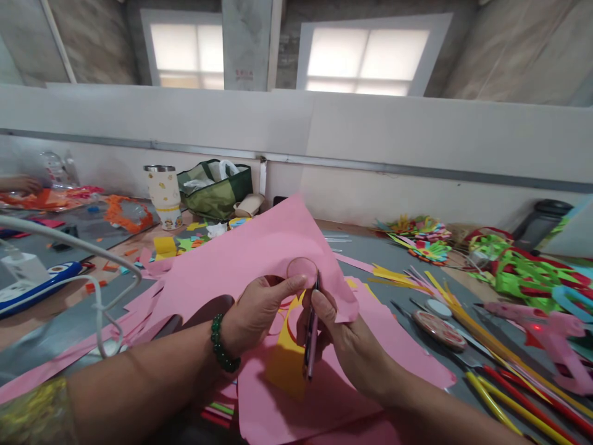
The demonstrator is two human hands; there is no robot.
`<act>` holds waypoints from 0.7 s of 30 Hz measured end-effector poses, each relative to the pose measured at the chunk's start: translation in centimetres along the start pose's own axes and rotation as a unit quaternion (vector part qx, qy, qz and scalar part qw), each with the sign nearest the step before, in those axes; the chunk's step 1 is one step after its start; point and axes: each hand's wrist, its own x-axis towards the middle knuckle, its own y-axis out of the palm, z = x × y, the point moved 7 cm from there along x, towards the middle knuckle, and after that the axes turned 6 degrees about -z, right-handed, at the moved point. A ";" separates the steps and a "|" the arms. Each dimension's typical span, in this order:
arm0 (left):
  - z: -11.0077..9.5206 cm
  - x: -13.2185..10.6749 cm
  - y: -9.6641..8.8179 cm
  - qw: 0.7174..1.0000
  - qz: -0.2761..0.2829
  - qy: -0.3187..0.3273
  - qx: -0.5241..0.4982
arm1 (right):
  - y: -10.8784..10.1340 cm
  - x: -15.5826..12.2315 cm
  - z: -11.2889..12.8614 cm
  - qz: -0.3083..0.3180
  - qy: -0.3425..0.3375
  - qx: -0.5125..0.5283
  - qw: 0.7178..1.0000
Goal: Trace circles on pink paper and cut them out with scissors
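A large pink paper sheet [241, 259] is lifted above the table in front of me. My left hand [259, 309], with a green bead bracelet [221, 346] on the wrist, pinches a small round clear disc [302, 272] flat against the sheet's edge. My right hand [338, 340] is closed around a thin dark pen [309, 334] whose tip touches the rim of the disc. Beneath the hands lie a yellow paper piece [285, 364] and more pink paper [393, 352].
Coloured sticks [500, 364] and a pink glue gun [551, 334] lie at the right beside a round tin [438, 327] and green paper cutouts [519, 272]. A printed cup [163, 194] and green bag [215, 188] stand at the back. A white cable [92, 272] crosses the left.
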 end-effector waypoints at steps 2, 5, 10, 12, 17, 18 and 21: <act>-0.1 0.0 0.1 1.000 0.009 -0.003 -0.002 | 0.0 0.0 0.3 0.006 -0.011 -0.004 1.000; -0.2 -0.1 0.3 1.000 0.024 -0.015 -0.011 | -0.2 0.0 0.6 0.012 -0.023 -0.015 1.000; -0.6 -0.3 0.5 1.000 0.022 -0.014 -0.002 | -0.6 0.0 0.7 0.009 -0.012 -0.035 0.999; -0.7 -0.3 0.3 1.000 0.019 -0.009 0.003 | -0.6 0.0 0.8 0.015 -0.013 -0.039 0.999; -0.2 -0.2 0.1 0.998 0.064 -0.003 0.026 | -0.7 -0.1 1.0 0.034 -0.024 -0.053 0.998; 0.0 -0.1 0.1 0.996 0.079 -0.004 0.032 | -0.7 -0.2 1.0 0.037 -0.021 -0.052 0.998; 0.0 -0.1 0.1 0.995 0.096 0.001 0.038 | -1.0 -0.2 1.0 0.034 -0.012 -0.055 0.998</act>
